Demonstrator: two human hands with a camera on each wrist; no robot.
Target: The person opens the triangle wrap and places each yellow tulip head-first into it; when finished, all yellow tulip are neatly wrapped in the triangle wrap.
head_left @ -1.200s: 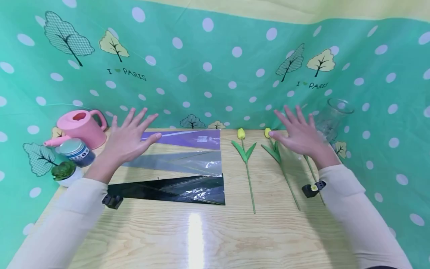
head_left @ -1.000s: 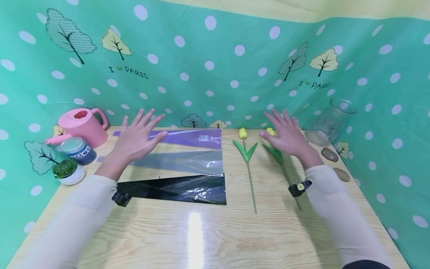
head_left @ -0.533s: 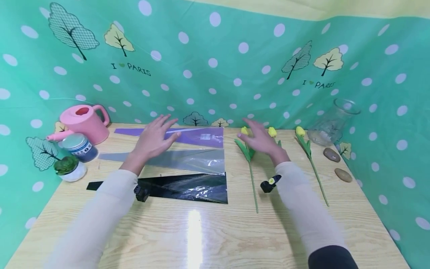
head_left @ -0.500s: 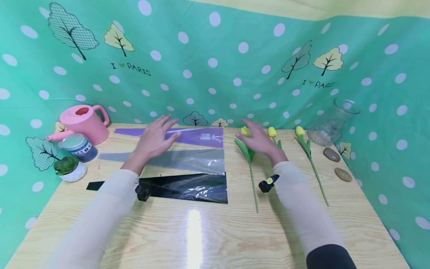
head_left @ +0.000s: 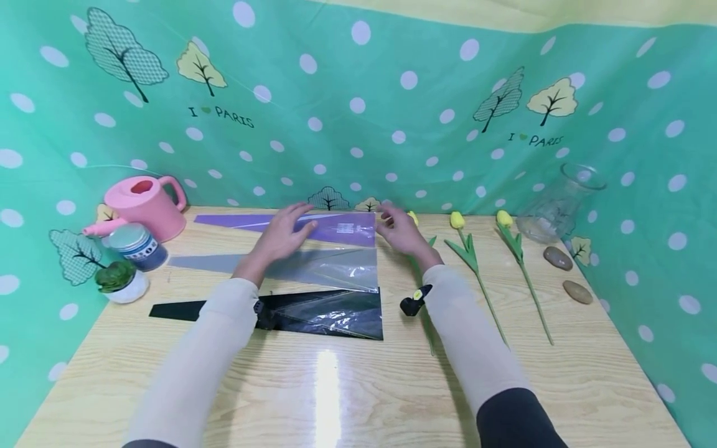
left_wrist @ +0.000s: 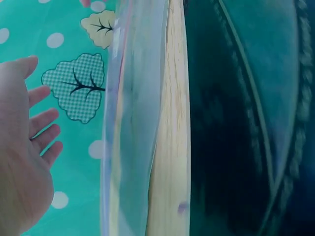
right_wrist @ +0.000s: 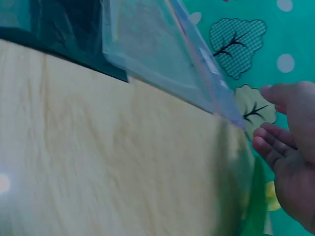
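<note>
Three long tapered flower sleeves lie stacked apart on the table: a purple sleeve (head_left: 350, 233) at the back, a grey sleeve (head_left: 330, 266) in the middle and a black sleeve (head_left: 322, 314) in front. Over the purple and grey ones hovers my left hand (head_left: 282, 236), fingers extended and nothing in it; the left wrist view shows this hand (left_wrist: 24, 147) with its thumb apart. My right hand (head_left: 404, 231) is beside the purple sleeve's wide right end. Its fingers are slightly bent, with a gap to the thumb, in the right wrist view (right_wrist: 295, 147). It partly hides the leftmost yellow tulip (head_left: 413, 217).
Two more yellow tulips (head_left: 469, 252) (head_left: 515, 246) lie to the right. Beyond them are a glass vase (head_left: 551, 208) and two stones (head_left: 557, 257) (head_left: 577, 292). A pink watering can (head_left: 147, 208), a blue jar (head_left: 139, 247) and a potted succulent (head_left: 123, 283) stand left. A polka-dot cloth (head_left: 358, 124) hangs behind.
Both hands have moved inward and lower. The right hand passed leftward over the tulips to the purple sleeve's end; the left hand shifted right over the sleeves. Nothing was picked up.
</note>
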